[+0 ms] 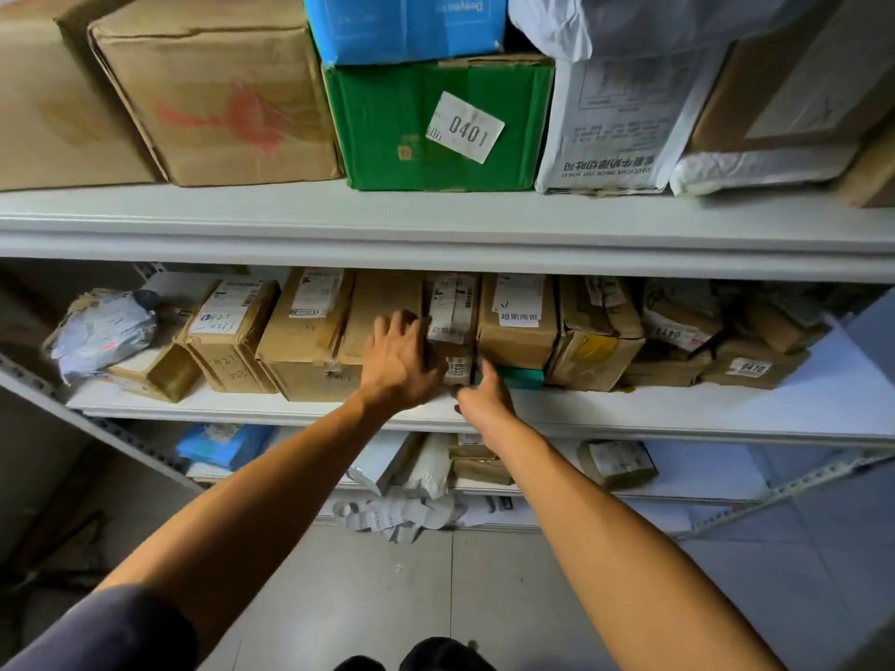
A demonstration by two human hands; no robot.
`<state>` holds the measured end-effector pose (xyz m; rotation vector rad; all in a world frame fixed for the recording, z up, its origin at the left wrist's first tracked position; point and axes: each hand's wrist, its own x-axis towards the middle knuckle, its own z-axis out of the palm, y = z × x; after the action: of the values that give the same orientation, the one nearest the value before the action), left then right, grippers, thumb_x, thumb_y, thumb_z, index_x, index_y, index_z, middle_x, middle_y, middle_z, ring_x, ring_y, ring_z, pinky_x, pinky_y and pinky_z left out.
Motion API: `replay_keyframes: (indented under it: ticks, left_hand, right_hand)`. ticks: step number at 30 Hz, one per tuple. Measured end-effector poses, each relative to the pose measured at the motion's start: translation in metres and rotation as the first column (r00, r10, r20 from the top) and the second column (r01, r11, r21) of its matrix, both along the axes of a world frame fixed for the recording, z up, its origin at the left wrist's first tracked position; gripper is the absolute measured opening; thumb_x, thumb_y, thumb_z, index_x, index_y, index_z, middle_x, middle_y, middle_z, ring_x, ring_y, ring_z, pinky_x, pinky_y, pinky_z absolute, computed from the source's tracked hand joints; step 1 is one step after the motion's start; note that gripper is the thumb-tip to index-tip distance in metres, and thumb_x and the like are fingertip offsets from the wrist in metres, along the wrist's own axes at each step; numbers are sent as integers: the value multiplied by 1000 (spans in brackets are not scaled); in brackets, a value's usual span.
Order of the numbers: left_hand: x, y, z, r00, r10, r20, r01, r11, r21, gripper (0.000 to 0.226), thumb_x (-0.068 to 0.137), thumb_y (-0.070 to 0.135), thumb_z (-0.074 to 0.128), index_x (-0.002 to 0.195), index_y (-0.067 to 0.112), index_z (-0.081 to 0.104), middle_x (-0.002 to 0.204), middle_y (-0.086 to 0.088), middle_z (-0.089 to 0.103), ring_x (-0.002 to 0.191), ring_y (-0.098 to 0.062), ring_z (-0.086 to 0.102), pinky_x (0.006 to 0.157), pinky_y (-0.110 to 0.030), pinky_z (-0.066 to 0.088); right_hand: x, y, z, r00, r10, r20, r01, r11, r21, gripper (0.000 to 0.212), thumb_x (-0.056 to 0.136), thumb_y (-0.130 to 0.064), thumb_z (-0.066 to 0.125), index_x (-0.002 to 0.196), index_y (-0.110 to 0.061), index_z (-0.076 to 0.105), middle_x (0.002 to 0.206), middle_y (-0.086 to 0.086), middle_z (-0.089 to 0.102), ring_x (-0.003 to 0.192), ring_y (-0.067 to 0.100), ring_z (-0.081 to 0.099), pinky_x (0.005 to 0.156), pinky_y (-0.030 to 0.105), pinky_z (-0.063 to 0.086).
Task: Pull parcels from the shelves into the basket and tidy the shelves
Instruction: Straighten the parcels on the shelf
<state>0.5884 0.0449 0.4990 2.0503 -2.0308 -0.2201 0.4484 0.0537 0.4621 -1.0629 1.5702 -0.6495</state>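
Middle shelf (629, 418): left hand (402, 363) lay spread, fingers straight, against narrow cardboard parcel (453, 326) labelled 0332, wedged upright between brown boxes. Right hand (484, 394) reached its base beside teal box (520, 377); grip hidden, cannot tell.

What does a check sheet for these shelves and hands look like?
Surface: white middle shelf, packed along its length.
Job's things: narrow 0332 box between brown cartons; teal box beneath a neighbour.
Clutter: grey bag slumped at left; paper labels on floor.
Hands: left hand spread on the carton beside the 0332 box; right hand at its base, fingers hidden.
Cables: nothing seen.
Surroundings: green 0401 box above; basket not in view.
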Motion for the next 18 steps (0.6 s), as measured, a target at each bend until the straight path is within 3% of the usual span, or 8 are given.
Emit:
replay_keyframes:
  ticks: [5,7,11,15,18]
  left_hand:
    - [-21,-32,-7,990,139,6,-138,974,177,63,86,72,50,137,35,53,141,-13,38,126,-36,36,109,-50,38]
    - [-28,-40,-9,976,220,12,-217,952,215,73,82,79,50,136,29,54,144,-14,37,127,-38,35,109,-48,36]
    - [-39,-44,-11,961,259,94,-274,932,237,88,75,89,49,135,25,47,141,-13,34,124,-38,36,103,-44,33]
    - [-41,-59,-3,962,253,103,-271,924,269,113,71,90,55,150,11,34,153,-18,28,138,-39,28,115,-46,25]
    - [-44,-70,-2,947,244,211,-299,910,289,131,62,93,59,153,5,27,152,-20,34,137,-39,33,118,-46,25]
  right_hand:
    - [-2,-22,-1,997,76,-28,-74,995,64,72,94,-21,66,155,-28,29,148,8,48,127,32,54,107,47,49]
    - [-6,-29,0,989,124,-77,-118,990,80,71,95,-21,66,155,-22,28,148,10,47,128,33,53,107,46,48]
    - [-9,-35,-6,986,143,-80,-137,987,83,80,94,-25,67,159,-25,20,155,10,42,134,33,50,110,48,46]
    - [-9,-37,-13,977,191,-94,-184,980,79,70,86,-27,76,146,-21,40,142,8,56,123,31,59,104,48,50]
    - [-22,-33,-14,973,211,-99,-210,978,16,72,85,-17,77,147,-22,41,144,2,55,130,27,53,106,37,44]
